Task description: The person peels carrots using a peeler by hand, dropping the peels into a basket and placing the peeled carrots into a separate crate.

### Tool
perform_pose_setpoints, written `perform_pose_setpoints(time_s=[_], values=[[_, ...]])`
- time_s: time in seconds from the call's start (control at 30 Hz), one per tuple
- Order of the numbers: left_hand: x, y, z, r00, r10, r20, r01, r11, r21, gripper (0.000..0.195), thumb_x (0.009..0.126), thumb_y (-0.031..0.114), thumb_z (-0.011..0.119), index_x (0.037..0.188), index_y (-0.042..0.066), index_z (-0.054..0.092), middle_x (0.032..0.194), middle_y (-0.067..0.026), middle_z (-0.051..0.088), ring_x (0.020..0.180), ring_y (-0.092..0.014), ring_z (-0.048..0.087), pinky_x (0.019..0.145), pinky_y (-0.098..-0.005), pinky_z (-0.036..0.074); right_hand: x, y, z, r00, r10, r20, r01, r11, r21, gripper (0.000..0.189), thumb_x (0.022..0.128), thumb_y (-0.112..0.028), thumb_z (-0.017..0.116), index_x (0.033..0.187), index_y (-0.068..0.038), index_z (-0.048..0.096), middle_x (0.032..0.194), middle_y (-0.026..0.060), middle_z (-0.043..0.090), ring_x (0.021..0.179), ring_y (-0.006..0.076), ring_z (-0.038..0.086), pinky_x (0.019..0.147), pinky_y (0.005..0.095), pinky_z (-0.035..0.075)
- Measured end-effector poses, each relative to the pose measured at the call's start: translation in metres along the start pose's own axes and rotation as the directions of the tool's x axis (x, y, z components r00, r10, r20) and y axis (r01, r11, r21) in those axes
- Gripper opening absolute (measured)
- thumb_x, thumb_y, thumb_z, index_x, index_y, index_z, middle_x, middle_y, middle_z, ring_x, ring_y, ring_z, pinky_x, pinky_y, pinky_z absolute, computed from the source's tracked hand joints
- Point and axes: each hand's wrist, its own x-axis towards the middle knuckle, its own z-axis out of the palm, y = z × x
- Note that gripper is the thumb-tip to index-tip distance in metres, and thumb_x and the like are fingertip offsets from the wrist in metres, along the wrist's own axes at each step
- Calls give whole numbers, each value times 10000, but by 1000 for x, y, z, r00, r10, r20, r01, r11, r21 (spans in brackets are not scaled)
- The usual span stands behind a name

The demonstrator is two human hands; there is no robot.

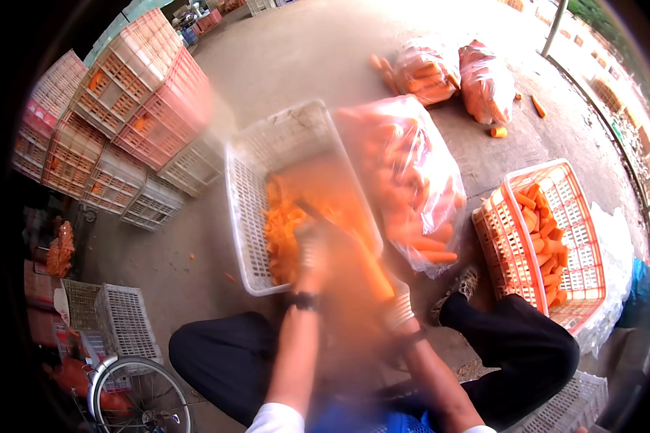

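Note:
My left hand (310, 250), in a pale knit glove, is closed around a narrow dark tool (317, 212). Blur hides whether this is a peeler or a knife. My right hand (401, 309), gloved too, grips the near end of a long orange carrot (378, 277) that slants up and left towards the tool. Both hands are at the near side of a white plastic crate (237, 216), the left one over it. Orange carrot peelings (284, 222) lie inside the crate. A smeared haze covers the middle of the view.
Right of the crate lies a clear plastic bag of carrots (411, 178). A red and white basket (520, 254) holds cut carrot pieces (544, 238). More bagged carrots (428, 76) are farther off. Stacked crates (135, 97) stand at left, a bicycle wheel (141, 398) lower left.

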Motion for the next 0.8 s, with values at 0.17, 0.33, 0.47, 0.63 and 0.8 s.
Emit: perform_pose_setpoints(time_s=[0.17,0.33,0.47,0.63,0.8], values=[[57,-28,-9,585,-305,752,689,-302,-658,154,824,108,554,696,25,568,594,-26,546,479,-116,498,419,-263,412,3,3,-4,995,92,23,-94,989,115,326,918,-251,499,1094,14,574,977,53,603,859,118,568,731,218,472],[33,-8,-85,571,-181,801,702,-398,-590,177,858,90,510,731,-17,573,641,-65,575,530,-137,535,469,-268,448,15,12,-22,998,68,-6,-68,996,59,319,902,-242,524,1097,5,575,968,56,596,844,106,563,704,211,472],[27,-5,-51,368,-20,930,563,-791,-239,205,885,75,476,759,-51,577,679,-96,598,570,-154,564,509,-272,477,16,17,-44,989,-17,-149,-9,985,-173,338,884,-282,538,1114,-37,575,941,38,574,785,106,545,654,217,455],[18,-90,-23,453,-231,861,728,-461,-507,219,904,58,435,813,-92,568,740,-148,621,635,-195,602,536,-298,494,-35,-14,37,971,240,-21,-239,952,-189,294,873,-354,508,1019,-115,596,860,-7,537,714,97,513,571,226,415],[41,-11,-131,783,-79,617,458,744,-487,222,853,186,513,889,-29,554,653,-27,572,554,-148,560,486,-304,448,3,51,-30,747,-644,-166,96,352,-931,214,878,-269,492,865,-85,601,730,12,545,621,132,530,526,284,431]])
